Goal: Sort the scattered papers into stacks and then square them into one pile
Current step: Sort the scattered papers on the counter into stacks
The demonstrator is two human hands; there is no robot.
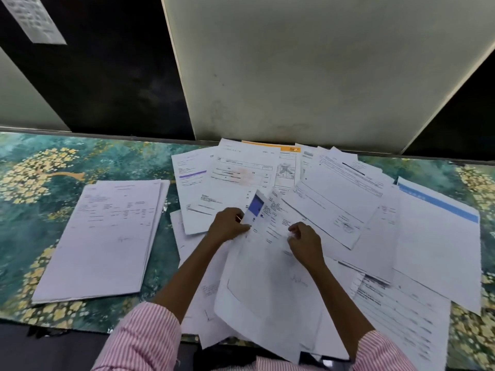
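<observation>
Care needed: left grip [230, 223] pinches the blue-marked slip [255, 207], right grip [305, 241] pinches the large sheet [267, 277]; I'd peel them apart slowly before stacking left.

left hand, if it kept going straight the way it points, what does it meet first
The left hand pinches the blue-patch sheet, which lies right in its line. Beyond that, probably the stamped sheet, though depth is unclear.

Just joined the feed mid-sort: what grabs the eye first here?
Dead centre, the left hand pinches a blue-patched sheet while the right hand grips a printed sheet beside it. Loose papers fan out behind and to the right; one neat stack lies left on the floral table cover.
</observation>
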